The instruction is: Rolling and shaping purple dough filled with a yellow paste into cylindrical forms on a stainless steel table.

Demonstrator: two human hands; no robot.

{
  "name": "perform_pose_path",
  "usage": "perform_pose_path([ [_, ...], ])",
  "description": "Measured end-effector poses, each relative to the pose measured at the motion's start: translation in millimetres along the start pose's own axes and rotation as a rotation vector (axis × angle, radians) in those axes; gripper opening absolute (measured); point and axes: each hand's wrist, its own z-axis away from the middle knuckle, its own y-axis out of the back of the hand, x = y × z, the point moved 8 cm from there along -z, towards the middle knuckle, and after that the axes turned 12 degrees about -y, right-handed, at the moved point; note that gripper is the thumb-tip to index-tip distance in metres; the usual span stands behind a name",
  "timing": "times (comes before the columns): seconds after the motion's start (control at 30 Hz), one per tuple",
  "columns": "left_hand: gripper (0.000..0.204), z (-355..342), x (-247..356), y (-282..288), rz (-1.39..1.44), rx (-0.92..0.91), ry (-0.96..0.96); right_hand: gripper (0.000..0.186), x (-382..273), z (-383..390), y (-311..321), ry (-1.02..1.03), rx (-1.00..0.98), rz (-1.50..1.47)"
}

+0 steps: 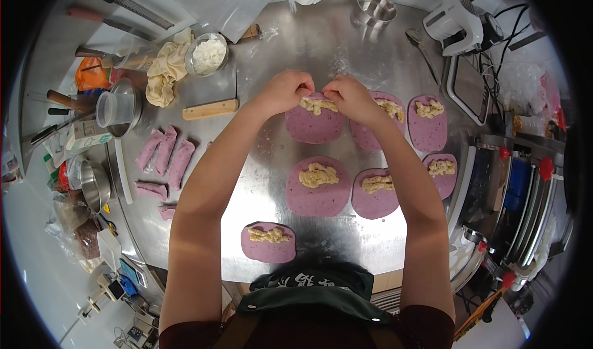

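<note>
A flat purple dough round [314, 130] lies at the far middle of the steel table, with a strip of pale yellow filling [319, 105] near its far edge. My left hand [287, 91] pinches that far edge at its left. At the right of the same edge my right hand [349, 98] is closed, fingertips on the dough. Several more flat purple pieces with filling lie nearer and to the right, among them a large round [318, 204] in the middle and a smaller oval [268, 250] near the front. My right forearm partly covers two of them.
Rolled purple dough pieces [165, 151] lie at the left. Beyond them are a wooden-handled scraper [210, 109], a bowl of white flour [210, 55] and a crumpled cloth [165, 71]. A metal bowl [376, 7], a spoon [424, 55], a hand mixer [456, 21] and a scale [467, 89] stand at the far right.
</note>
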Motion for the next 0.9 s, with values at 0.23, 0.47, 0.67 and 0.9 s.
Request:
perform_pose_path([
  [0.23,0.017,2.5,4.4,-2.6,-0.13,0.01,-0.087,0.013,-3.3,4.5,3.7,0.032,0.063,-0.016],
  [0.47,0.019,4.0,15.1,-7.1,-0.232,-0.028,-0.107,0.013,-2.1,9.7,2.2,0.039,0.084,-0.001],
  [0.67,0.02,15.7,26.8,-2.9,-0.377,0.06,-0.276,0.012,-7.3,15.3,2.9,0.114,0.167,-0.018],
  [0.9,0.025,17.4,19.6,-5.2,-0.321,0.121,-0.238,0.012,-6.0,13.2,-5.6,0.117,0.207,0.076],
])
